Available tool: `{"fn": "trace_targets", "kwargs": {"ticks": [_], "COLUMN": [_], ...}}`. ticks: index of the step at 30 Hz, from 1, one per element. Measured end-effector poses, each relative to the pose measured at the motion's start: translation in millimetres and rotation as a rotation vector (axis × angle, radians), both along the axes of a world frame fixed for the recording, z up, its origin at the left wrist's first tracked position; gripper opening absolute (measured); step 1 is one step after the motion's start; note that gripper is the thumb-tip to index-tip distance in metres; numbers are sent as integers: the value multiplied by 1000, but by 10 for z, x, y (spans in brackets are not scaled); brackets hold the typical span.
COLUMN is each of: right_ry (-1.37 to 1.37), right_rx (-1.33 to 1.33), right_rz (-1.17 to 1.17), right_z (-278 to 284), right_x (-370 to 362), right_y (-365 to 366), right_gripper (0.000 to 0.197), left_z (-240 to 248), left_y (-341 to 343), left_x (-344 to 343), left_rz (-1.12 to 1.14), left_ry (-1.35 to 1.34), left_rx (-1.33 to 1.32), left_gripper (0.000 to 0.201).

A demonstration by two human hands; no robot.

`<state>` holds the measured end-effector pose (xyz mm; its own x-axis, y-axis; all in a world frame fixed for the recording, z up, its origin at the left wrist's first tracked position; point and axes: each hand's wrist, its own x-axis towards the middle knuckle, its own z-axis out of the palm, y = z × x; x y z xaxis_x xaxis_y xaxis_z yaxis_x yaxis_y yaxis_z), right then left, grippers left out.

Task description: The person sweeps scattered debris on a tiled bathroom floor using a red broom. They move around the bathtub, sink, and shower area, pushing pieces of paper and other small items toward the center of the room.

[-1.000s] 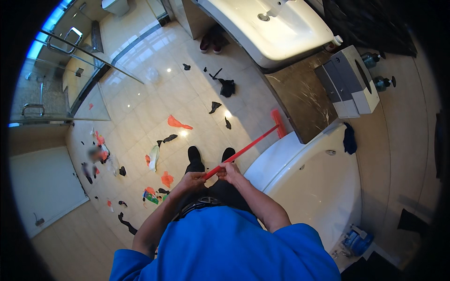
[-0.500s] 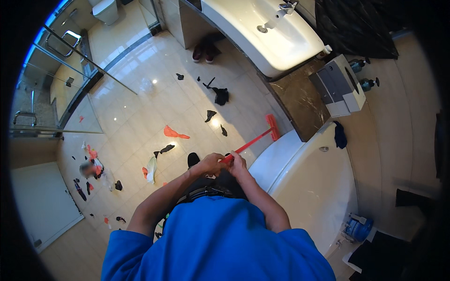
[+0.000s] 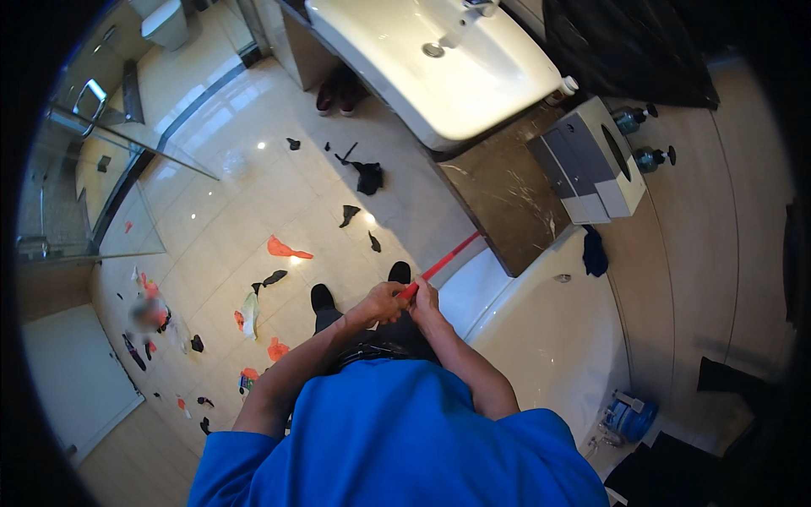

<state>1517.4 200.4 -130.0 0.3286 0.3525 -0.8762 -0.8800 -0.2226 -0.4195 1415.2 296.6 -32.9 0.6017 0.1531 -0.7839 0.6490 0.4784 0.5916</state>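
Observation:
My left hand [image 3: 383, 303] and my right hand [image 3: 426, 300] are both closed around the red handle of a broom [image 3: 456, 253], close together in front of my waist. The handle slants away to the right over the tiled floor, and its far end is hidden under the dark marble counter [image 3: 507, 190]. My right hand is near the rim of the white bathtub [image 3: 541, 338]. Scattered on the floor to the left lie scraps, among them a red piece [image 3: 287, 248], a pale green one [image 3: 251, 317] and a black crumpled one [image 3: 369, 177].
A white sink [image 3: 490, 76] tops the counter, beside a grey tissue box [image 3: 591, 156] and pump bottles [image 3: 650, 158]. Dark shoes [image 3: 331, 100] stand beneath it. Glass shower panels [image 3: 135, 207] are at the left, a blue water jug [image 3: 632, 416] at the tub's far right.
The broom's red bristled head has gone out of sight under the counter as the handle reached farther in. My view has shifted, and both my feet now show.

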Motion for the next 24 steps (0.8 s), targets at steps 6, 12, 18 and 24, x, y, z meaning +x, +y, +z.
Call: {"fn": "trace_targets", "kwargs": {"ticks": [6, 12, 18, 24], "right_ry": [78, 204, 272, 342], "right_rx": [-39, -44, -24, 16], "right_rz": [23, 174, 377, 447], "right_z": [53, 38, 131, 126], "right_x": [473, 518, 188, -151], "right_y": [-247, -412, -174, -130], "right_gripper": [26, 31, 39, 35], "left_z": [-42, -74, -148, 201], "left_y": [-176, -293, -107, 72], "left_x": [522, 438, -107, -458], "left_rz": [-154, -298, -499, -505], "left_ry": [84, -7, -286, -44], "left_rx": [-82, 116, 550, 452], "left_gripper": [40, 36, 33, 39]}}
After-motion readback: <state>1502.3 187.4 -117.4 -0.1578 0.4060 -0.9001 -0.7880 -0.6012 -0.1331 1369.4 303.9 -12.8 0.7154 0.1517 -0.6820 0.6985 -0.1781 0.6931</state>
